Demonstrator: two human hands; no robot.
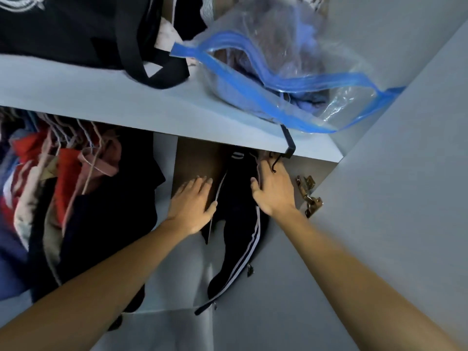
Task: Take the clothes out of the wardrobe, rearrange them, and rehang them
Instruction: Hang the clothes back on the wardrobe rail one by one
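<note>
Left hand (193, 203): fingers straight, flat against the black track jacket (238, 198). Right hand (272, 188): fingertips curl at the jacket's collar beside the black hook (286, 148) under the shelf (152, 107). No legible writing.

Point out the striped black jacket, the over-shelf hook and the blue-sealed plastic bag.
striped black jacket (236, 206), head view, dark front panel.
over-shelf hook (289, 141), head view, black bracket bend.
blue-sealed plastic bag (278, 46), head view, clear side.

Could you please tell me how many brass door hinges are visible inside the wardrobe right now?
2. The upper hinge sits just right of the right hand; the lower hinge is just below it, where the open door meets the wardrobe side. Others may lie out of frame.
</note>
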